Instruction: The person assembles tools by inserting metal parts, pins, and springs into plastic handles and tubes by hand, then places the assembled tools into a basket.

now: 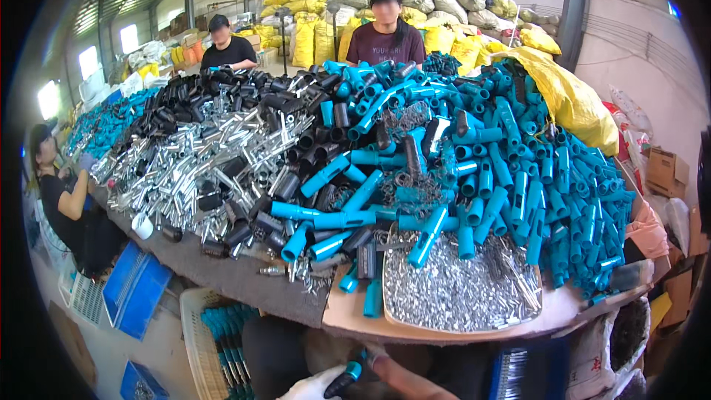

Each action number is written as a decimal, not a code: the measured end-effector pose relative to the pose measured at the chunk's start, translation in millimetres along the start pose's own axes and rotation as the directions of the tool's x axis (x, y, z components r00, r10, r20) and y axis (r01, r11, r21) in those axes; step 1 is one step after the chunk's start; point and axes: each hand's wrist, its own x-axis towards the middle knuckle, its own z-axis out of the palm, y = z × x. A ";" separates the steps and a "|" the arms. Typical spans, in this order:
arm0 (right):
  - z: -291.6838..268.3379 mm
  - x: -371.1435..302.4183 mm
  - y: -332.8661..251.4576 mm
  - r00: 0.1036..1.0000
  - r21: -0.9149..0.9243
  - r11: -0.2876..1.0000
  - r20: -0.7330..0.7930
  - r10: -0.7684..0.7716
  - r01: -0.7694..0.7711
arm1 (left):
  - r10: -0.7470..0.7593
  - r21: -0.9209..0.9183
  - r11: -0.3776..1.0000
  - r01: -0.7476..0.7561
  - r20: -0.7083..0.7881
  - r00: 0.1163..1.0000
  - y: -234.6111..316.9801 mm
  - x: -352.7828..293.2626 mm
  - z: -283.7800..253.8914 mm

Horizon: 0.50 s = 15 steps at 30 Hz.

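Observation:
Low in the head view, my left hand (311, 387), in a white glove, is closed around a teal-and-black tubular tool part (346, 376). My right hand (376, 359), bare and in shadow, is closed at the teal end of the same part; its fingertips are partly hidden. Just beyond my hands, a tray (390, 310) of small silver metal pins (455, 285) rests on the table edge. Teal plastic tubes (503, 170) are heaped behind and to the right of it, with tangled wire springs (407, 118) among them.
Silver metal tubes (215, 155) and black sleeves (192, 96) are piled left. Below the table stand a cream basket (194, 326) of finished teal-handled pieces, blue crates (137, 289) and a blue tray (529, 367) of metal rods. Three co-workers (385, 37) are around the pile.

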 end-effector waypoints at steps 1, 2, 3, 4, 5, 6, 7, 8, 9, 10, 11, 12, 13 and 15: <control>6.9 7.9 -8.4 1.000 0.036 0.999 0.027 0.016 -0.017 | 0.002 0.040 0.999 -0.002 -0.018 1.000 -5.3 2.9 1.6; 11.9 15.8 -16.1 0.998 0.069 0.997 0.051 0.033 -0.037 | 0.009 0.080 0.997 -0.007 -0.031 0.999 -9.7 8.0 2.6; 15.4 23.4 -23.1 0.996 0.099 0.993 0.072 0.052 -0.059 | -0.006 0.092 0.996 0.010 -0.047 0.999 -9.4 11.5 2.8; 15.9 28.7 -26.3 0.993 0.126 0.988 0.091 0.075 -0.087 | -0.009 0.114 0.993 0.014 -0.046 0.999 -7.7 13.9 1.7; 15.9 33.6 -29.0 0.989 0.150 0.982 0.109 0.100 -0.116 | -0.019 0.112 0.993 0.022 -0.029 0.999 -5.2 18.3 -1.1; 17.3 35.5 -29.4 0.983 0.173 0.974 0.132 0.124 -0.146 | -0.033 0.110 0.993 0.035 -0.014 0.999 -2.3 20.1 -4.2; 18.0 36.8 -29.4 0.977 0.195 0.965 0.154 0.148 -0.177 | -0.039 0.112 0.993 0.040 -0.016 0.999 -0.9 21.6 -5.6; 18.1 37.7 -29.1 0.969 0.214 0.954 0.176 0.173 -0.209 | -0.049 0.107 0.993 0.048 0.000 0.999 -0.2 22.8 -6.5; 17.5 42.1 -29.0 0.961 0.234 0.943 0.196 0.194 -0.238 | -0.055 0.104 0.993 0.054 0.014 0.998 0.7 26.0 -7.6; 16.5 45.9 -28.9 0.953 0.252 0.930 0.215 0.214 -0.266 | -0.057 0.106 0.993 0.055 0.012 0.998 0.4 27.7 -7.7; 15.0 49.2 -28.7 0.943 0.269 0.917 0.235 0.234 -0.295 | -0.043 0.105 0.993 0.045 -0.019 0.999 -0.8 28.3 -6.6; 13.4 51.4 -29.6 0.933 0.285 0.903 0.257 0.252 -0.322 | -0.032 0.105 0.994 0.037 -0.053 0.998 -1.7 28.6 -5.7; 11.5 53.2 -30.6 0.922 0.301 0.887 0.279 0.268 -0.349 | -0.033 0.108 0.993 0.039 -0.057 0.998 -2.6 30.3 -4.3; 7.0 55.1 -33.6 0.898 0.330 0.854 0.322 0.299 -0.403 | -0.043 0.113 0.992 0.049 -0.056 0.998 -5.2 35.1 -1.6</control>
